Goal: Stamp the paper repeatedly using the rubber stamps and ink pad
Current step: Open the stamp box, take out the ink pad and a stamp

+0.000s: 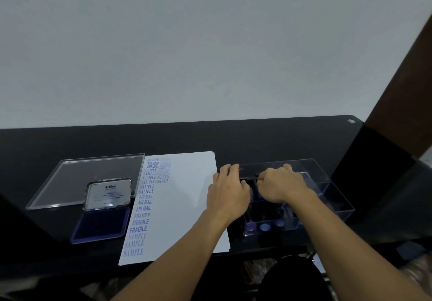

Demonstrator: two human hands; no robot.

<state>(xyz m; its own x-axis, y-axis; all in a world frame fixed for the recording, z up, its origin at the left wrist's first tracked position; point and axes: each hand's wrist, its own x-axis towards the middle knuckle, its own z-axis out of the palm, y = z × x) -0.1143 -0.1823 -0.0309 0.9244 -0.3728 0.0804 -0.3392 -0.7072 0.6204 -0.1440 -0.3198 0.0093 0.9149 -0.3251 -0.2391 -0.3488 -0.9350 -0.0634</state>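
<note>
Both my hands reach into a clear plastic stamp box (332, 198) to the right of the paper. My left hand (228, 189) and my right hand (282, 186) are curled, knuckles up, and meet on a small dark stamp (250, 178) held between their fingertips over the box. Several stamps with blue and purple knobs (264, 227) lie at the box's near end. The white paper (187, 198) carries a left column of blue prints: AMENDED, SAMPLE, AIR MAIL, FRAGILE. The blue ink pad (100, 227) lies open left of the paper, its lid (108, 194) raised.
The box's clear flat lid (77, 179) lies behind the ink pad at the left. Everything rests on a black table (233, 137) against a pale wall. A dark brown post (397, 104) rises at the right edge. Bags and clutter sit below the table's near edge.
</note>
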